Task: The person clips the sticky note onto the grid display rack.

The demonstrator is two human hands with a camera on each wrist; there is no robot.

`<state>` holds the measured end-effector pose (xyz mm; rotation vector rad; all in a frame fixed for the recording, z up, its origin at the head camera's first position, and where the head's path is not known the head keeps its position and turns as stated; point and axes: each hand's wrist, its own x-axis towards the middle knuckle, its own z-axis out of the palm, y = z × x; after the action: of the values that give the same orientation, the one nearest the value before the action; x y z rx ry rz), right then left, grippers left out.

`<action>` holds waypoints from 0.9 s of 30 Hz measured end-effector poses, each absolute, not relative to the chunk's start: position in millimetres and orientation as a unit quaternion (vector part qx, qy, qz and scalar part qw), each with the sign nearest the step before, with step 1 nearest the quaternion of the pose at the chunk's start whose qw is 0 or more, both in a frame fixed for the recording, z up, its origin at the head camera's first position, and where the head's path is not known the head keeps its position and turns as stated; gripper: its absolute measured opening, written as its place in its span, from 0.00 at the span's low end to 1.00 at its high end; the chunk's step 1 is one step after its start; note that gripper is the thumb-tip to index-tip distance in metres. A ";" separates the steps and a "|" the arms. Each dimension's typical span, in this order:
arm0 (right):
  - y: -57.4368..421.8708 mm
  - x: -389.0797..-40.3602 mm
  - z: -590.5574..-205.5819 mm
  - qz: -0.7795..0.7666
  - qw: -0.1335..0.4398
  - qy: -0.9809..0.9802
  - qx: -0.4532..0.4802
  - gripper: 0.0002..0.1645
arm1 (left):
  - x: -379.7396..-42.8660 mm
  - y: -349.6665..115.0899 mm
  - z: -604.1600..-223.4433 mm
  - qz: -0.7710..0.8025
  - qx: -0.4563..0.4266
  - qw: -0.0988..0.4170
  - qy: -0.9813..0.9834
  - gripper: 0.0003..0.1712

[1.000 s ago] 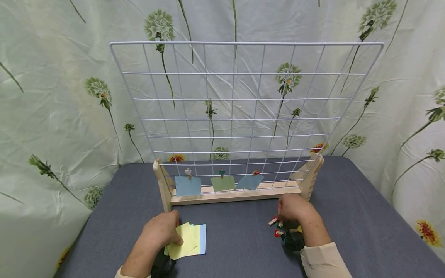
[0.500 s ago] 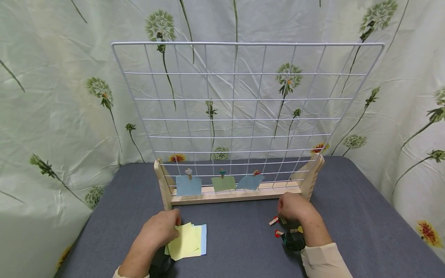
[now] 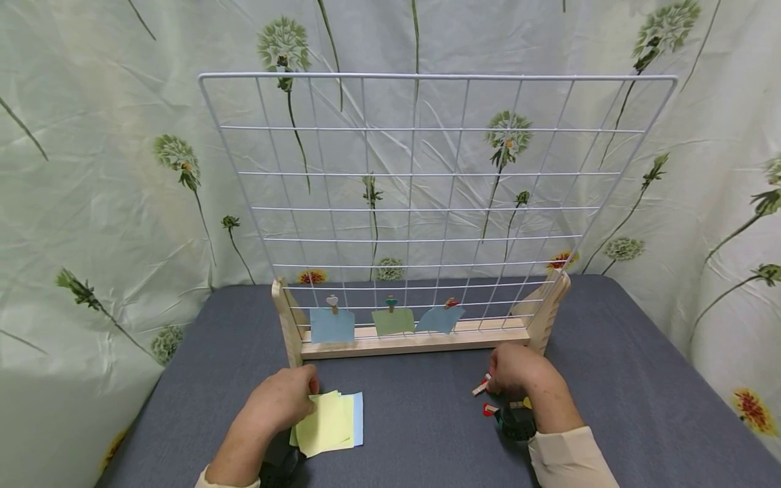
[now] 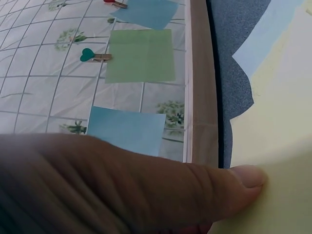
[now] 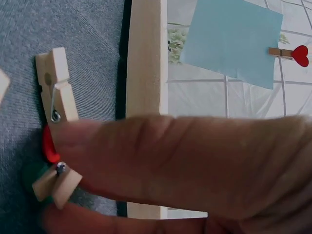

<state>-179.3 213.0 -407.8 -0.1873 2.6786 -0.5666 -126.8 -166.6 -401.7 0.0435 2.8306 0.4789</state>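
My left hand point(image 3: 282, 401) is at the left edge of a stack of sticky notes, pinching the top yellow sticky note point(image 3: 325, 421). Its thumb lies across the yellow paper point(image 4: 273, 165) in the left wrist view; its other fingers are mostly hidden. At the right, my right hand point(image 3: 518, 369) reaches down with thumb and finger around a small wooden clothespin point(image 5: 57, 185) with a green heart. Against the thumb tip lies another clothespin point(image 5: 57, 87), its red heart partly covered.
A white wire grid point(image 3: 409, 174) stands in a wooden base point(image 3: 415, 344) behind the hands. Clothespins hold a blue note point(image 3: 332, 327), a green note point(image 3: 393, 321) and another blue note point(image 3: 439, 319) on it. More clothespins point(image 3: 491, 410) lie by the right wrist.
My left thumb, seen on top of the notes a second ago, has drawn back toward the fingers. My right fingers have shifted slightly over the clothespins, and the green-heart one is now hidden in the head view.
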 end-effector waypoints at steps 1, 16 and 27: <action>213.1 -178.7 -407.1 -0.201 0.206 0.955 -0.065 0.11 | -126.6 -166.6 -401.2 0.167 0.016 0.134 0.977 0.11; 211.3 -177.0 -410.3 -0.172 0.188 0.964 -0.081 0.11 | -123.2 -169.4 -396.4 0.193 0.035 0.121 0.973 0.11; 211.5 -176.0 -406.0 -0.143 0.134 0.975 -0.106 0.12 | -121.8 -168.4 -392.7 0.218 0.038 0.113 0.969 0.10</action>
<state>-176.0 211.5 -406.0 -0.3069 2.8259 -0.4153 -121.8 -168.4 -392.7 0.1116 2.8419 0.6400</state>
